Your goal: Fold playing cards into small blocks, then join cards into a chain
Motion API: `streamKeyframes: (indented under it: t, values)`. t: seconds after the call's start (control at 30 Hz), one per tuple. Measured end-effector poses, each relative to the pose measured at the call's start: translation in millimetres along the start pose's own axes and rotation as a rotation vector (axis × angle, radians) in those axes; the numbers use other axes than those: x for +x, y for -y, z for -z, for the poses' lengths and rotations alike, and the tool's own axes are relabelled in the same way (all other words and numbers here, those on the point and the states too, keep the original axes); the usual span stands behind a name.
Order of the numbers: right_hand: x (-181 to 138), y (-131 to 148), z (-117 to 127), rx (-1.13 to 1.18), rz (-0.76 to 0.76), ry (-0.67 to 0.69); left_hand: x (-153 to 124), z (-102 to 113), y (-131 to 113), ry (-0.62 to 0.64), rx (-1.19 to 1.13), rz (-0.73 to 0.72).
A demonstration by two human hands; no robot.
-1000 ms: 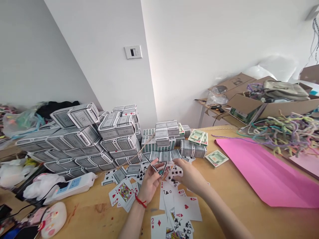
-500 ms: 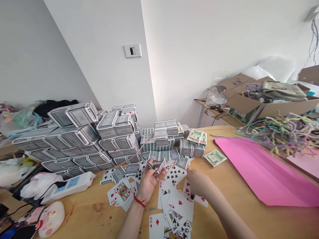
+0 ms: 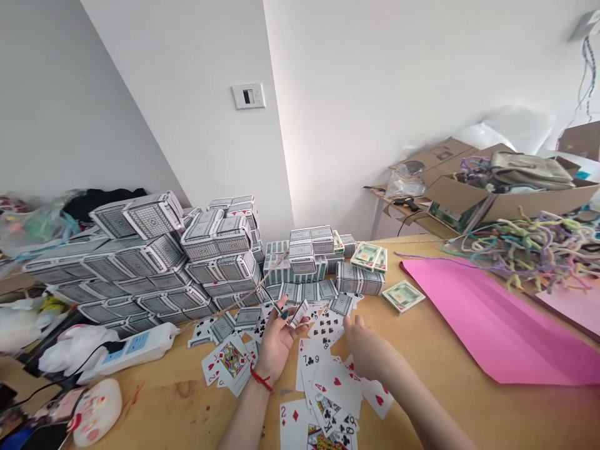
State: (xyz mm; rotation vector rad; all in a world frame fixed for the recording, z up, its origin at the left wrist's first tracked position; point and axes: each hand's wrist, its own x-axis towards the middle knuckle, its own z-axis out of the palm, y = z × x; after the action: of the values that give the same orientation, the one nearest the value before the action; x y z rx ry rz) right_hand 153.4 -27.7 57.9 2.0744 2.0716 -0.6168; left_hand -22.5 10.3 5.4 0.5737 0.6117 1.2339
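Note:
My left hand (image 3: 276, 340) is raised over the wooden table (image 3: 435, 375), its fingers pinched on a few playing cards (image 3: 298, 314) held edge-up, with a thin stick (image 3: 262, 282) running up and left from them. A red string circles that wrist. My right hand (image 3: 368, 350) hovers low over loose face-up playing cards (image 3: 332, 387), fingers slightly curled and apart, nothing in them. More loose cards (image 3: 229, 359) lie left of my left hand.
A big heap of grey-patterned card boxes (image 3: 154, 262) fills the back left, smaller stacks (image 3: 309, 256) and green decks (image 3: 403, 295) behind my hands. Pink paper (image 3: 487, 325) lies right, with coloured cords (image 3: 529, 247) and cardboard boxes (image 3: 497, 194) beyond. A white power strip (image 3: 131, 347) sits left.
My right hand left the cards held in my left hand, dropped to the loose cards on the table, then lifted slightly. My left hand stayed put with its cards.

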Motion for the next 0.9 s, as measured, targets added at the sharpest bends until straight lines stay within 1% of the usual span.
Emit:
streamKeyframes:
  t: [0.07,0.13,0.2,0.27,0.33,0.43,0.53,0.6,0.7,0.73,0.77,0.8,0.87,0.9]
  values:
    - [1,-2,0,0.013,0.005,-0.010,0,1,0,0.009,0.005,-0.002]
    - [2,-7,1,0.045,0.066,-0.025,0,3,1,0.017,0.009,-0.004]
    - [2,-12,3,0.084,0.106,-0.017,1,4,0,0.023,0.014,-0.004]
    - [1,-13,2,0.094,0.110,0.000,1,4,0,0.021,0.021,-0.004]
    - [-2,-5,-2,0.073,0.129,0.007,1,3,-1,0.018,0.024,0.000]
    - [-7,20,-16,0.011,0.172,0.010,1,0,-1,0.003,0.014,-0.007]
    - [-11,41,-29,-0.017,0.194,-0.073,2,-2,-2,-0.013,-0.004,-0.014]
    - [-14,47,-31,-0.040,0.248,-0.103,2,-1,-2,-0.015,-0.013,-0.011]
    - [-17,44,-21,-0.109,0.341,-0.123,2,0,-1,-0.012,-0.014,0.006]
    - [-17,41,-17,-0.097,0.337,-0.133,2,0,-1,-0.011,-0.010,0.016]
    - [-16,37,-13,-0.035,0.317,-0.140,1,0,-1,-0.011,-0.008,0.025]
    - [-14,33,-10,0.047,0.270,-0.110,1,0,0,-0.012,-0.007,0.034]
    - [-9,25,-7,0.231,0.259,-0.036,1,-1,0,-0.019,-0.007,0.044]
    - [-7,21,-7,0.317,0.266,-0.025,0,-1,0,-0.024,-0.008,0.046]
